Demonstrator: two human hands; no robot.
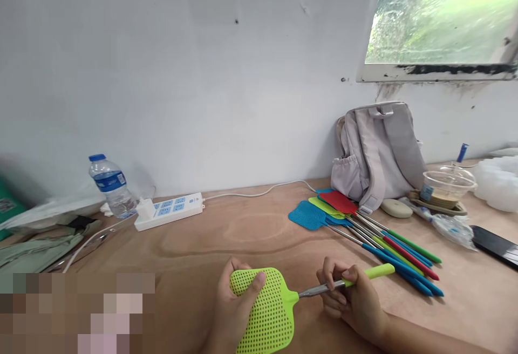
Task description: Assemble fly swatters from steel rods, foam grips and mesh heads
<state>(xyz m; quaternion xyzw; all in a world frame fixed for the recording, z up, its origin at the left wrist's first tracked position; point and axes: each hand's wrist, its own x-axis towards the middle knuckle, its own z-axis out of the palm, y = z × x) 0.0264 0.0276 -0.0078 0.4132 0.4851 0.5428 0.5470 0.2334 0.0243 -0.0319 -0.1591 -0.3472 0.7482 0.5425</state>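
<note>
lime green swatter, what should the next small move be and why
Perhaps draw the handle away from the mesh head: the left hand grips the head, the right hand pinches the handle's front, and the metal shaft looks shorter than those on the swatters beyond, so it may be collapsed.

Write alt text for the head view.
The left hand grips the head of a lime-green perforated plastic fly swatter; the right hand holds its metal shaft near the handle. Blue, red and green swatters lie on the brown wooden table.
</note>
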